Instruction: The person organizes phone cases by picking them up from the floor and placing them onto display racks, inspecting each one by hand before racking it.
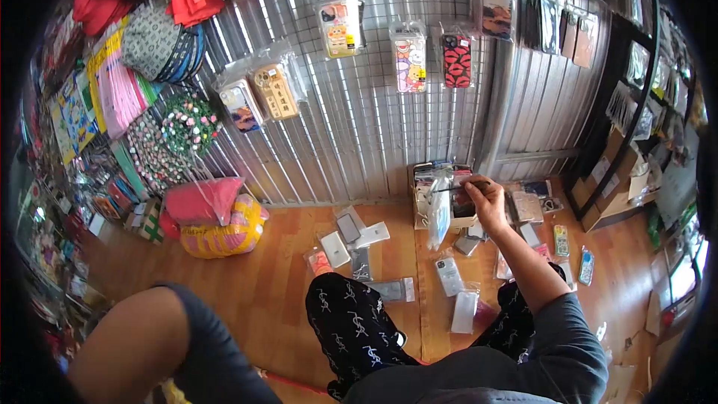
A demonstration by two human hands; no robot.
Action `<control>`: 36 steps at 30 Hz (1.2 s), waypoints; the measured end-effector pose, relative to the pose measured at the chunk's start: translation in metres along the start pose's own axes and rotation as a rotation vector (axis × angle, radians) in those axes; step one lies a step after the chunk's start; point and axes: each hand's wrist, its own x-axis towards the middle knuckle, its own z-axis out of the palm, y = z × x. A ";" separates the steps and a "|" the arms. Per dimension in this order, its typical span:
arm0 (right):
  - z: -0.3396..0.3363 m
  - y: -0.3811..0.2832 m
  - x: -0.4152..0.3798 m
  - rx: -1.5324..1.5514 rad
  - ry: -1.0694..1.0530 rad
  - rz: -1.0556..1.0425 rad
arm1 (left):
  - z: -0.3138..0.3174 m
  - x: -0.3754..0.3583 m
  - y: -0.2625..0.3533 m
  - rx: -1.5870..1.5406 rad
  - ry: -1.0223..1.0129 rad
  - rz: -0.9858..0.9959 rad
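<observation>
My right hand (pixel 485 202) reaches over an open cardboard box (pixel 465 221) on the floor by the wall. Its fingers are closed at the edge of a clear plastic packet (pixel 440 213) with something bluish inside, probably a phone case. A thin dark strip runs between the packet and the fingertips. The box holds a row of packets standing on edge. My left arm (pixel 142 344) is bent at the lower left, and its hand is out of view. Packaged phone cases (pixel 449 277) lie on the floor between the box and my knees, including a white one (pixel 464 311).
Several more cases (pixel 335 249) lie left of the box. Others (pixel 586 265) are scattered to the right. Phone cases (pixel 410 60) hang on a wire grid. A pink and yellow bundle (pixel 217 236) sits on the left, and a dark rack (pixel 636 120) stands on the right.
</observation>
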 end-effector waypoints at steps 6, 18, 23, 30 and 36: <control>0.015 0.012 0.023 0.176 0.016 0.002 | -0.320 -0.135 0.167 -0.352 0.143 -0.009; 0.002 0.004 0.022 0.182 0.058 -0.013 | -0.103 -0.146 -0.005 -0.987 0.529 0.111; -0.012 -0.006 0.015 0.160 0.141 -0.022 | 0.072 -0.106 -0.071 -1.241 0.741 0.050; -0.022 -0.020 0.008 0.135 0.181 -0.087 | 0.237 -0.062 -0.175 -1.475 1.015 -0.054; -0.011 -0.021 0.006 -0.140 0.107 -0.194 | 0.372 -0.221 -0.249 0.005 -0.069 -1.258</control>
